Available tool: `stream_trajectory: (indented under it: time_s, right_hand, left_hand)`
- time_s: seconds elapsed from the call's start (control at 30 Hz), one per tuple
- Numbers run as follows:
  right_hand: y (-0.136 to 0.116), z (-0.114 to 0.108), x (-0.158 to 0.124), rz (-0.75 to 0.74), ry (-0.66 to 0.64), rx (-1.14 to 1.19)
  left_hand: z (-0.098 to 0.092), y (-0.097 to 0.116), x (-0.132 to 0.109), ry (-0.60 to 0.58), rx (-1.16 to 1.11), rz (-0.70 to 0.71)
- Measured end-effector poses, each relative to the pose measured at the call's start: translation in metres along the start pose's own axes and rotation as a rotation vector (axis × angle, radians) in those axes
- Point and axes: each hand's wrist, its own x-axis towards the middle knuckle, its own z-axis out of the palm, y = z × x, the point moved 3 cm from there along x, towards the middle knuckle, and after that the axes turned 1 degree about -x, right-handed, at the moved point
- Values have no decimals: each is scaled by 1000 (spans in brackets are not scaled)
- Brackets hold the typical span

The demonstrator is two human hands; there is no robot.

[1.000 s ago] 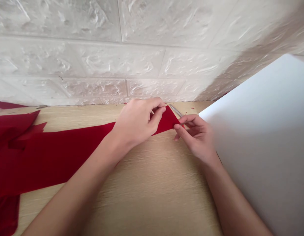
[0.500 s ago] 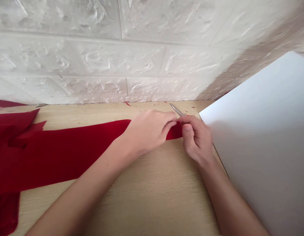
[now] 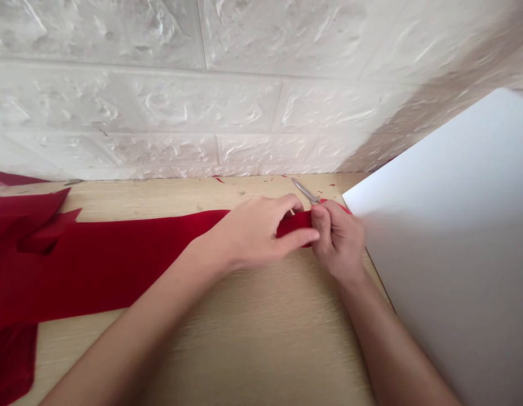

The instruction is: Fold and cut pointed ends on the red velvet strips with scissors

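Head view: from my remote station, I register the pale table nearest, below the fingers, where it gives the work a flat support. Right hand: fingers curled, thumb laid over them, holding the narrow end of the red fabric strip; I judge that this grip anchors the end. Left hand: thumb and forefinger spread, fabric showing in the gap, thumb tip at the right thumb; this posture probably serves to align the narrow section. I cannot tell whether its remaining fingers press down. From the fingers, the strip runs left beneath the left hand, widening toward a red cloth pile, whose weight likely steadies that portion. To the right of the right fingers, a white panel bounds the work area. Just beyond the right fingers lie scissors, tip pointing away, presumably parked within reach. Farther beyond, small red scraps lie along the foot of the white brick-pattern wall.
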Motion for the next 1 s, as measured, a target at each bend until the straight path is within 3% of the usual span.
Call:
stream_trajectory:
  time_s: [0.17,0.3,0.47,0.8,0.9,1.0]
  right_hand:
    - [1,-10,0,163,-8,-78]
    - [7,-13,3,307,51,-27]
    - [12,-6,7,440,2,58]
    - [2,16,9,453,-83,84]
    - [-1,27,11,420,-155,43]
    - [-1,37,16,368,-240,-5]
  left_hand:
    - [-7,-10,0,-117,202,-74]
    - [-34,-20,-6,-198,241,-137]
    - [-69,-22,-27,-329,343,-302]
    - [-124,-19,-64,-535,428,-624]
    - [-130,-29,-73,-514,343,-607]
    - [-126,-37,-90,-302,378,-619]
